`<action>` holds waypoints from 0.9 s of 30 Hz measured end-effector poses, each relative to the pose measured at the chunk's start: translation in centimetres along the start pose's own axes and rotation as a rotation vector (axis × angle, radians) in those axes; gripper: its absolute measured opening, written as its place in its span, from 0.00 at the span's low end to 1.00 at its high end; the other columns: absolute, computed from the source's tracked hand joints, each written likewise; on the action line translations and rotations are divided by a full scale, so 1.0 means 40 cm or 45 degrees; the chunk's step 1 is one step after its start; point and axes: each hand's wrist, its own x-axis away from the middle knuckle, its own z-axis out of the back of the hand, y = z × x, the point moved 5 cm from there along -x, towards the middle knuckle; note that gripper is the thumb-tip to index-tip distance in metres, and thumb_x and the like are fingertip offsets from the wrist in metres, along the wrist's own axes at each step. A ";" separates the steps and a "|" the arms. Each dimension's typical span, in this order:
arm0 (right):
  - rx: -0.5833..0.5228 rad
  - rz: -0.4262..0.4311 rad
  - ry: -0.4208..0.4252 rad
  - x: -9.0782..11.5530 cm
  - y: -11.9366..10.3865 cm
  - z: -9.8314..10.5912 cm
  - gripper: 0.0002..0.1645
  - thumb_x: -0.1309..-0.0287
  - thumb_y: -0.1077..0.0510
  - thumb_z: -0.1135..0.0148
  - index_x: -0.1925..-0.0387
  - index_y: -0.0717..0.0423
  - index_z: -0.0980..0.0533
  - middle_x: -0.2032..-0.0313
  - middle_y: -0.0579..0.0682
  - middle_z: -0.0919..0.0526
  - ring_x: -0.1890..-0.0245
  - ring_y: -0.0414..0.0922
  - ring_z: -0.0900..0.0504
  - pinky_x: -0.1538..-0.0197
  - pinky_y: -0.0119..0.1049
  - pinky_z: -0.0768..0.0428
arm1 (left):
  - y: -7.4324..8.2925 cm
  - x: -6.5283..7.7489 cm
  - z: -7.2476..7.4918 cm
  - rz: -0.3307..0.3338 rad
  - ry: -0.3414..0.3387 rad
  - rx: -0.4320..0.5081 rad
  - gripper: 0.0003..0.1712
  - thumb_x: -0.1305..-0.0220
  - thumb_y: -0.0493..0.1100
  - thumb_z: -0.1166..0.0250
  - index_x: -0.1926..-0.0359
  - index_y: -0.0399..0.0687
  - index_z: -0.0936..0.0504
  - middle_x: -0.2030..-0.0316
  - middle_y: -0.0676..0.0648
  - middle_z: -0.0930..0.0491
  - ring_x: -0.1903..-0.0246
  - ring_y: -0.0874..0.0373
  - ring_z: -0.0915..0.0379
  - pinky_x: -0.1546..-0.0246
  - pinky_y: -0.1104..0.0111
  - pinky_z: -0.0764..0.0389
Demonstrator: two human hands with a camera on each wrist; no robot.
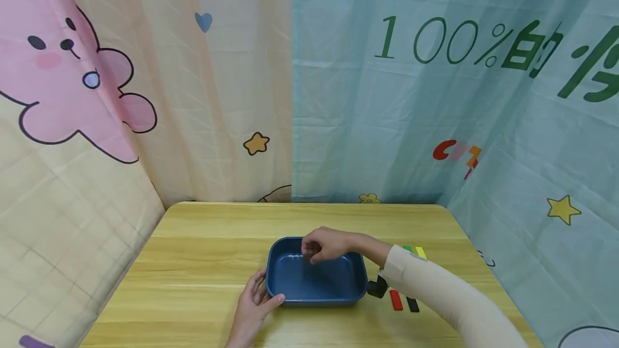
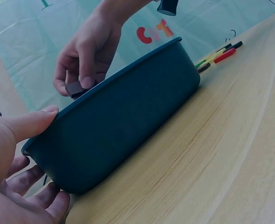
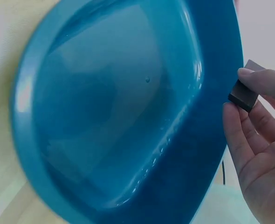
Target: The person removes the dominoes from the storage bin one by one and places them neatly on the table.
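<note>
A deep blue rectangular basin (image 1: 333, 286) with rounded corners sits on the table. My left hand (image 1: 253, 299) holds its near left corner, thumb on the rim and the other fingers against the outer wall, as the left wrist view shows. Over the basin's far part is my right hand (image 1: 326, 244). Between thumb and fingers it pinches a small dark brown rectangular block (image 3: 244, 93), which appears close above the basin's rim in the left wrist view (image 2: 74, 88). The basin's glossy inside has small droplet-like spots in the right wrist view.
Right of the basin lie a red block (image 1: 396, 300), a black block (image 1: 412, 304), a green block (image 1: 408, 248) and a yellow block (image 1: 420, 252), partly behind the right sleeve (image 1: 435, 278). Printed curtains (image 1: 367, 122) stand behind the wooden table (image 1: 193, 267).
</note>
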 end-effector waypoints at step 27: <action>-0.254 -0.165 0.415 0.222 0.081 0.013 0.10 0.35 0.66 0.31 0.57 0.52 0.20 0.62 0.46 0.16 0.65 0.38 0.21 0.59 0.35 0.17 | -0.004 -0.002 -0.001 0.006 0.007 -0.009 0.50 0.40 0.33 0.24 0.23 0.32 0.43 0.26 0.28 0.41 0.29 0.33 0.40 0.34 0.60 0.26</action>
